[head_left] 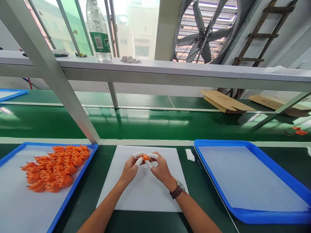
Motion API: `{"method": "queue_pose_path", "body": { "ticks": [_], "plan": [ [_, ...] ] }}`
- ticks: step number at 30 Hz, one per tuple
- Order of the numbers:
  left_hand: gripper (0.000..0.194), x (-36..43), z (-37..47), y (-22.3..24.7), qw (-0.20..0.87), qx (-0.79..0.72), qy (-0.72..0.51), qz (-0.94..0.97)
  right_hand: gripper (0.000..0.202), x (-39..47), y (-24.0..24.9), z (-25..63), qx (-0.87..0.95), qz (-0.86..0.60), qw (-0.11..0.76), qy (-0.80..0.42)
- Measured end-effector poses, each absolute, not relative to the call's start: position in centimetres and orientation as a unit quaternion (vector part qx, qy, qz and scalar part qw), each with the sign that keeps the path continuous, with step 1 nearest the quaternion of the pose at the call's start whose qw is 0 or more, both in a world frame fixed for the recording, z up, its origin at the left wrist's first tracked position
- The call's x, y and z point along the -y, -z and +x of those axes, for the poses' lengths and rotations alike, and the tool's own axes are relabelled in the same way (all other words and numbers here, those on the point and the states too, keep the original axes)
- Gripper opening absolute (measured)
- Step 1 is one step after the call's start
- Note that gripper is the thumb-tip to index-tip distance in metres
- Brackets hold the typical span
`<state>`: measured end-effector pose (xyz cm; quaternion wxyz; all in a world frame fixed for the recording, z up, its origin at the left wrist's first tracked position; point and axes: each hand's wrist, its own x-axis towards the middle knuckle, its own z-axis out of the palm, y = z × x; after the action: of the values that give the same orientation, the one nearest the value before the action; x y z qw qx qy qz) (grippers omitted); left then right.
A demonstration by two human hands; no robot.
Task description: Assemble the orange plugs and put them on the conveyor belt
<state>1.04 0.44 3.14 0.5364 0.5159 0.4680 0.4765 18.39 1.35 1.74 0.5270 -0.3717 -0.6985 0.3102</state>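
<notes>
A small orange piece (145,158) with dark parts is pinched between both hands above a white paper sheet (145,197); its exact kind is too small to make out. My left hand (131,166) grips its left side, white covers on the fingertips. From the right, my right hand (161,166) holds the same piece with thumb and fingers, also in white fingertip covers, a watch on that wrist. Fingertips hide much of the piece. Similar orange pieces (52,168) lie in rows on the blue-rimmed tray (73,194) to the left.
A blue tray (243,215) with a white lining is at right. Beyond the bench runs a green conveyor belt (145,124) with orange pieces (300,131) far right. Metal posts (65,87) hold a shelf (170,68) with a plastic bottle (99,38). Cardboard (225,101) lies behind.
</notes>
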Motion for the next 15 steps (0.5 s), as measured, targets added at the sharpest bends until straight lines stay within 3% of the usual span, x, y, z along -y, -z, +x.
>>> {"method": "queue_pose_path", "body": {
  "ticks": [9,15],
  "plan": [
    [0.032,-0.6,0.9,-3.1,0.544,-0.505,-0.48,0.467,0.035,-0.5,-1.3,18.6,0.759,-0.302,0.503,-0.282],
    [0.047,-0.7,-0.3,-2.8,0.595,-0.462,-0.42,0.506,0.036,-1.0,-1.1,18.6,0.727,-0.362,0.509,-0.285]
  ]
}}
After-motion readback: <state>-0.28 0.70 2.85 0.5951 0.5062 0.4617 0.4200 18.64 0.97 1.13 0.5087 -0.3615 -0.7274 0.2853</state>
